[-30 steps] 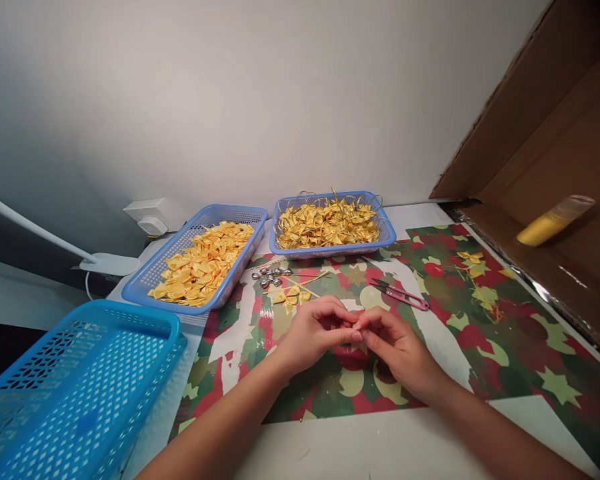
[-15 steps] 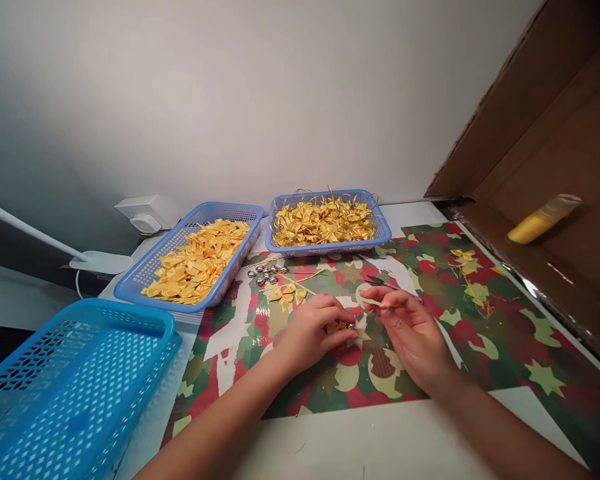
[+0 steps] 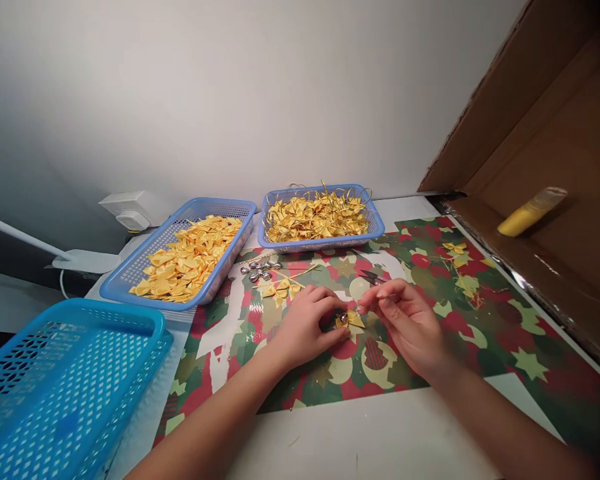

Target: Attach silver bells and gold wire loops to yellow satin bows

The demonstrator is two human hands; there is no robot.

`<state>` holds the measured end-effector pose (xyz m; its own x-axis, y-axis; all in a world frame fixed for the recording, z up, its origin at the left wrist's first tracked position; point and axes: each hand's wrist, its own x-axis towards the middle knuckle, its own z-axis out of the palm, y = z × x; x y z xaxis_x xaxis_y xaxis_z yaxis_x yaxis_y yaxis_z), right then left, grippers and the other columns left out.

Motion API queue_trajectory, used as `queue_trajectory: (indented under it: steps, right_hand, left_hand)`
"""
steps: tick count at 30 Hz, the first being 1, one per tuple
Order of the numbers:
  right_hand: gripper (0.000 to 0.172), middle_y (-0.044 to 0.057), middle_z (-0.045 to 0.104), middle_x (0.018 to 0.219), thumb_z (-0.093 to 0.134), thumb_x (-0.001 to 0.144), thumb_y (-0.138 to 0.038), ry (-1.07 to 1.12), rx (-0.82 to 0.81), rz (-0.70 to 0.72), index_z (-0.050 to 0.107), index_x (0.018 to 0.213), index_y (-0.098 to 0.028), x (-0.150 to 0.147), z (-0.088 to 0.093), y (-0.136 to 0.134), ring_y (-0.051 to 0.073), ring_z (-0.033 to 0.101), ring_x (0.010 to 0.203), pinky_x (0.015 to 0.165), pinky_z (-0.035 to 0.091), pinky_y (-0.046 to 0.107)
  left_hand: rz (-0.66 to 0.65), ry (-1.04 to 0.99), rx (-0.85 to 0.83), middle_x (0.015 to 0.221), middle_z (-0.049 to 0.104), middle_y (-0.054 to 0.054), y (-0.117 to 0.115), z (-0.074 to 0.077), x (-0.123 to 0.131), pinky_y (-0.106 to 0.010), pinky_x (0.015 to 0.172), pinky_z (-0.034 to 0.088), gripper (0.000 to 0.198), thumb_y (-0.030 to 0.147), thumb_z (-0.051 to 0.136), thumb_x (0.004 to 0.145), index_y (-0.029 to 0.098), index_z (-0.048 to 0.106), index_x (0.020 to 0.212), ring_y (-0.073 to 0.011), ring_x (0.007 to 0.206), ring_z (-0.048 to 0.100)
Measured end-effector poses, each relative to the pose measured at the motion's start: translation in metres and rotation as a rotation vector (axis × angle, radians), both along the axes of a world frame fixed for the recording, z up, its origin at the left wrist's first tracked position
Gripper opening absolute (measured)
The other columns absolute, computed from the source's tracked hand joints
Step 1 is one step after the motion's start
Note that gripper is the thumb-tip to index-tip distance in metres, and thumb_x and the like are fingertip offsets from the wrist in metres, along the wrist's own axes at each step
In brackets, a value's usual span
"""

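My left hand (image 3: 307, 327) is closed at the fingertips on a yellow ribbon bow (image 3: 356, 320) with a silver bell (image 3: 343, 319) at its middle, low over the patterned sheet. Just to the right, my right hand (image 3: 413, 330) is raised with thumb and fingertips pinched together; whatever is between them is too small to make out. Beyond my left hand lie a loose yellow bow (image 3: 281, 289) and a cluster of several silver bells (image 3: 261, 270). Dark-bladed scissors or snips (image 3: 373, 277) rest behind my right hand, partly hidden by it.
Two blue-violet baskets stand at the back: one basket (image 3: 111, 288) of yellow bows, another (image 3: 325, 245) of bows with gold cord. A turquoise basket (image 3: 105, 310) is at left. Bow scraps (image 3: 467, 287) lie right, near a cardboard box (image 3: 485, 127) and a yellow tube (image 3: 530, 213).
The view has shifted slightly, so everything sits a little further left. More of the bow and bell shows at my left fingertips. My right fingers have drawn closer together.
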<state>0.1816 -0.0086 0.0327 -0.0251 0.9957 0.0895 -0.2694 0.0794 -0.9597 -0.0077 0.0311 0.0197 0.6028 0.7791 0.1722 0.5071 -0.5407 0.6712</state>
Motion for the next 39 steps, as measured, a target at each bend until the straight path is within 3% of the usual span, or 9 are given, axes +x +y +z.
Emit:
queue_trajectory:
  steps: [3, 7, 14, 17, 21, 25, 31, 34, 39]
  right_hand:
    - [0.022, 0.001, 0.066, 0.083, 0.063, 0.088, -0.045, -0.018, 0.0, 0.006, 0.055, 0.086, -0.025, -0.0015, -0.0014, 0.0009, 0.015, 0.062, 0.074, 0.076, 0.053, 0.033]
    - [0.019, -0.002, 0.059, 0.072, 0.06, 0.091, -0.043, 0.012, 0.003, 0.026, 0.054, 0.09, -0.025, -0.0018, -0.0036, 0.0014, 0.013, 0.057, 0.066, 0.072, 0.05, 0.03]
    - [0.017, -0.006, 0.035, 0.06, 0.054, 0.093, -0.041, 0.045, -0.071, 0.095, 0.054, 0.09, -0.024, 0.0001, -0.0022, -0.0015, 0.011, 0.034, 0.055, 0.061, 0.04, 0.027]
    - [0.015, -0.005, 0.039, 0.061, 0.056, 0.09, -0.038, 0.054, -0.08, 0.164, 0.055, 0.094, -0.024, 0.0017, 0.0005, -0.0036, 0.012, 0.039, 0.057, 0.062, 0.042, 0.028]
    - [0.025, -0.001, 0.06, 0.069, 0.057, 0.091, -0.041, -0.055, -0.059, 0.152, 0.058, 0.111, -0.025, 0.0022, 0.0014, -0.0037, 0.016, 0.057, 0.071, 0.078, 0.049, 0.033]
    - [0.022, 0.003, 0.07, 0.08, 0.062, 0.089, -0.043, -0.175, -0.052, 0.048, 0.066, 0.097, -0.024, 0.0025, 0.0, 0.0006, 0.017, 0.066, 0.08, 0.083, 0.053, 0.034]
    - [0.026, 0.003, 0.068, 0.071, 0.058, 0.092, -0.043, -0.345, -0.044, -0.054, 0.066, 0.085, -0.02, 0.0026, 0.0016, 0.0029, 0.017, 0.066, 0.078, 0.083, 0.054, 0.033]
    - [0.025, 0.001, 0.063, 0.068, 0.054, 0.093, -0.042, -0.413, -0.008, -0.07, 0.064, 0.086, -0.02, 0.0011, 0.0018, 0.0011, 0.014, 0.062, 0.069, 0.07, 0.053, 0.027]
    - [0.028, 0.0, 0.064, 0.074, 0.048, 0.096, -0.033, -0.557, 0.019, -0.068, 0.055, 0.121, -0.023, -0.0001, -0.0003, -0.0009, 0.015, 0.062, 0.072, 0.066, 0.051, 0.026]
  left_hand:
    - [0.041, 0.059, -0.005, 0.098, 0.061, -0.007, -0.0017, 0.0014, -0.0006, -0.039, 0.082, 0.042, 0.032, 0.035, 0.073, 0.075, 0.02, 0.065, 0.103, -0.0241, 0.092, 0.052]
    - [0.046, 0.132, -0.005, 0.094, 0.059, -0.006, -0.0032, 0.0018, 0.0, -0.039, 0.08, 0.04, 0.016, 0.031, 0.068, 0.078, 0.021, 0.065, 0.09, -0.0239, 0.09, 0.05]
    - [0.064, 0.068, -0.056, 0.089, 0.06, -0.003, -0.0023, 0.0, 0.0022, -0.035, 0.078, 0.04, 0.006, 0.018, 0.064, 0.078, 0.02, 0.059, 0.081, -0.0207, 0.085, 0.052]
    - [0.108, 0.024, -0.071, 0.081, 0.061, -0.001, -0.0015, -0.0027, 0.0018, -0.033, 0.074, 0.04, 0.008, 0.013, 0.06, 0.077, 0.02, 0.055, 0.079, -0.019, 0.079, 0.053]
    - [0.169, -0.07, -0.167, 0.076, 0.062, 0.0, -0.0006, -0.0048, 0.0009, -0.028, 0.066, 0.042, 0.01, 0.011, 0.054, 0.081, 0.02, 0.056, 0.085, -0.0161, 0.07, 0.056]
    - [0.199, -0.066, -0.18, 0.082, 0.068, -0.003, 0.0002, -0.0018, 0.0001, -0.029, 0.07, 0.044, 0.008, 0.019, 0.057, 0.086, 0.02, 0.064, 0.088, -0.0186, 0.078, 0.059]
    - [0.218, -0.236, -0.384, 0.072, 0.063, -0.002, -0.0012, 0.0019, 0.0006, -0.025, 0.059, 0.042, 0.019, 0.034, 0.058, 0.088, 0.017, 0.066, 0.086, -0.0151, 0.065, 0.055]
    - [0.222, -0.354, -0.557, 0.075, 0.065, -0.004, -0.0022, 0.0018, 0.0024, -0.025, 0.059, 0.043, 0.026, 0.04, 0.061, 0.086, 0.015, 0.067, 0.087, -0.0145, 0.066, 0.057]
    - [0.255, -0.459, -0.7, 0.076, 0.068, -0.005, -0.0024, 0.0024, 0.0055, -0.024, 0.058, 0.044, 0.031, 0.044, 0.067, 0.08, 0.014, 0.069, 0.085, -0.0138, 0.066, 0.058]
